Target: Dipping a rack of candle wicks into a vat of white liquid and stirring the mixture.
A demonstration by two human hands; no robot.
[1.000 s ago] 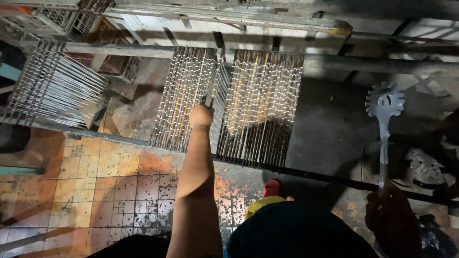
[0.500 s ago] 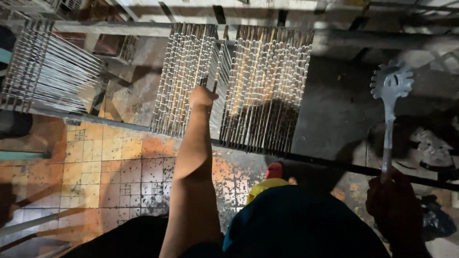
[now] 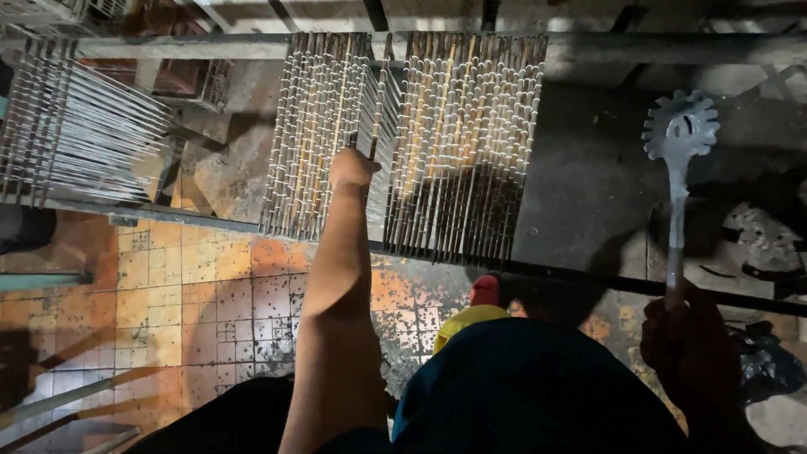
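The left hand (image 3: 351, 168) pinches one thin stick (image 3: 375, 126) among the rows of sticks (image 3: 403, 143) on the rack rails (image 3: 588, 50) — long axes pointing away. The right hand (image 3: 693, 345) grips a toothed white spoon (image 3: 679, 134), head up.

stained floor tiles (image 3: 181, 286), yellow container (image 3: 466, 321)

Stained orange-tiled floor (image 3: 193, 294), dark metal rails (image 3: 672, 290), dim light.
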